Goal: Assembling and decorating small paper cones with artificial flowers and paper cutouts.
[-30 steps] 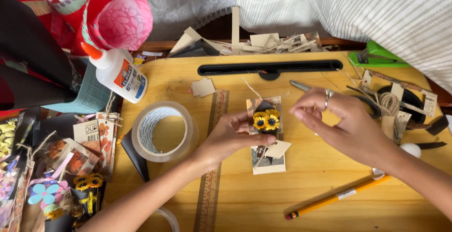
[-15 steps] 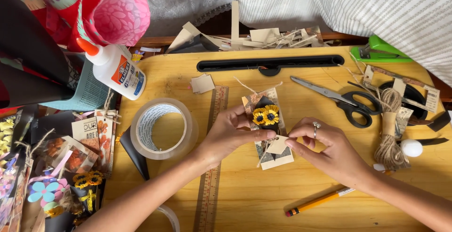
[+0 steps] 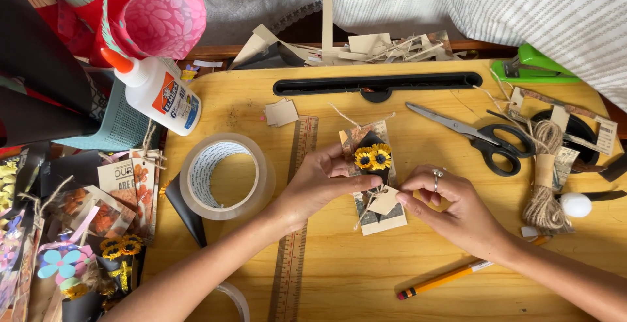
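Left hand fingers pinched the card steady on the bench, right hand fingers gripped the tag; best kept flat, twine taut

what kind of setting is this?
Most likely a home craft desk for making paper tags. A glue bottle, tape roll, scissors and twine spool surround both hands, left hand and right hand, on a small decorated tag.
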